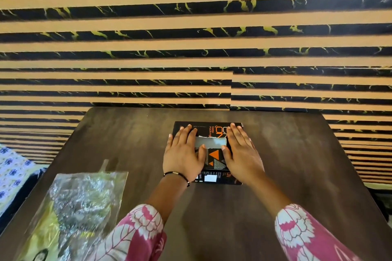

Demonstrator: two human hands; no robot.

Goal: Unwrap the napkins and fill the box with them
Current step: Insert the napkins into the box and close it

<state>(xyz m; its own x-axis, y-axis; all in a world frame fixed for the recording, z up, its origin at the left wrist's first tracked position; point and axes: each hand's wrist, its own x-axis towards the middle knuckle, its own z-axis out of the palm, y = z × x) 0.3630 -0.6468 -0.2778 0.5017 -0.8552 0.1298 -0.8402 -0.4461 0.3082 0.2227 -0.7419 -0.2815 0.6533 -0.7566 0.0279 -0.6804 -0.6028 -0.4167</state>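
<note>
Pressing flat, fingers spread and gripping nothing, the left hand [182, 154] and right hand [241, 152] rest on the black tissue box [214, 167] mid-table, flanking its slot [210, 143]. The crumpled plastic wrapper [82, 203] looks emptied, so filling seems done; next, probably, lift away.

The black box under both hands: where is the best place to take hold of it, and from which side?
Grip the black box by its two long side edges, from above. It lies flat on the table, and the left hand and right hand already rest flat along those sides, leaving the central slot clear.
</note>
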